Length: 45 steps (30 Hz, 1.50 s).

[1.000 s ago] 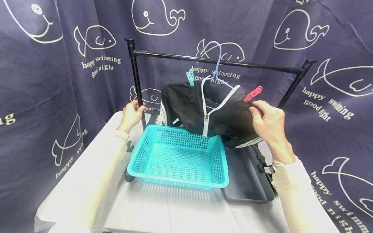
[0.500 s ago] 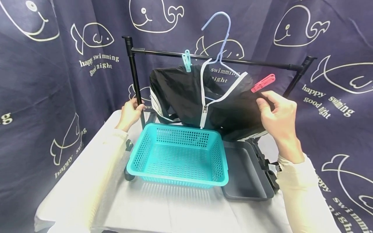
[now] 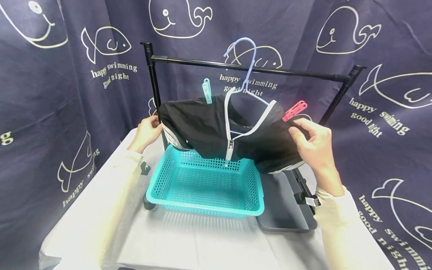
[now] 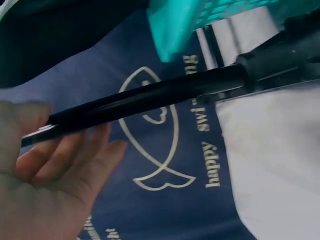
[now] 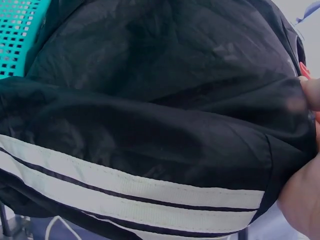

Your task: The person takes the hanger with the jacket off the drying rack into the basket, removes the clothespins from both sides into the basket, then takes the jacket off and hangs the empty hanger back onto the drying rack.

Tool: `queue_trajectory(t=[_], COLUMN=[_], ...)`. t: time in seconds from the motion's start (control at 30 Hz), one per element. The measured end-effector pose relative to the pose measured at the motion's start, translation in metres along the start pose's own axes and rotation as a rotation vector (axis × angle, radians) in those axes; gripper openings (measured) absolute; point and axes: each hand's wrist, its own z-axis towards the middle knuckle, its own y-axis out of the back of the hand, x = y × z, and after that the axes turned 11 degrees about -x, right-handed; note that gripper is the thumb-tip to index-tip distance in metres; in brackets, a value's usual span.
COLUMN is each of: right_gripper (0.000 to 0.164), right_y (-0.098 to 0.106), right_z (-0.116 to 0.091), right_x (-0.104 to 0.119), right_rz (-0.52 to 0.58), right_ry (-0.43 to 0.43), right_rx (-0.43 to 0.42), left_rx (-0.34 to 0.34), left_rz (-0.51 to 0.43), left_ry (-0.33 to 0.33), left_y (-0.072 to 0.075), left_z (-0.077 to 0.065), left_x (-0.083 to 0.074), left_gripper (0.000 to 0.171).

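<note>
Fingers of the right hand point(image 3: 315, 144) pinch the black jacket point(image 3: 202, 125), which spreads toward the left hand point(image 3: 147, 132), its fingers round the rack post point(image 4: 170, 94). Above both, the hanger hook point(image 3: 255, 52) (apparently not over the rail point(image 3: 195, 63)) could drop if that pinch slips.

Lowered and drawn leftward since half a second ago: hanger point(image 3: 252, 62), jacket point(image 3: 192, 120), pink clip point(image 3: 295, 110), teal clip point(image 3: 207, 91), right hand point(image 3: 315, 144). Spread farther left, now across rack post point(image 3: 153, 77) in head view: jacket. Dropped farther over basket point(image 3: 259, 187) in head view: zip end point(image 3: 229, 153).
</note>
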Motion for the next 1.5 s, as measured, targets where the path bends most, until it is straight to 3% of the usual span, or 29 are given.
queue_trajectory(t=[0.07,0.13,0.3,0.37,0.43,0.53,0.63,0.83,1.23,1.5], right_gripper=[0.013,0.012,0.012,0.013,0.014,0.015,0.014,0.014,0.013,0.019], right_y=[-0.002,-0.005,-0.01,-0.013,-0.017,-0.024,-0.029,-0.034,-0.045,-0.046], right_z=[-0.004,-0.006,-0.01,-0.012,-0.013,-0.015,-0.016,-0.021,-0.018,-0.017], right_x=[-0.002,-0.003,-0.01,-0.014,-0.018,-0.026,-0.034,-0.044,-0.056,-0.061], right_rz=[0.005,0.013,0.03,0.036,0.041,0.05,0.03,-0.013,-0.022,0.072], right_ry=[-0.008,-0.014,-0.025,-0.033,-0.043,-0.064,-0.064,-0.089,-0.17,-0.219], right_rx=[0.008,0.014,0.027,0.036,0.052,0.09,0.133,0.192,0.296,0.359], left_rx=[-0.017,-0.075,-0.327,-0.399,-0.423,-0.381,-0.284,-0.12,0.001,-0.028], left_rz=[-0.003,-0.011,-0.109,-0.171,-0.216,-0.236,-0.202,-0.169,-0.128,-0.148], left_ry=[0.011,0.031,0.096,0.078,0.027,-0.069,-0.136,-0.181,-0.28,-0.283], left_y=[0.009,0.019,0.043,0.048,0.051,0.049,0.041,0.023,0.015,0.008], left_z=[-0.002,-0.006,-0.02,-0.027,-0.034,-0.046,-0.056,-0.068,-0.064,-0.064], left_x=[-0.004,-0.012,-0.044,-0.058,-0.072,-0.09,-0.102,-0.107,-0.098,-0.092], left_gripper=[0.039,0.04,0.038,0.034,0.03,0.026,0.025,0.025,0.02,0.016])
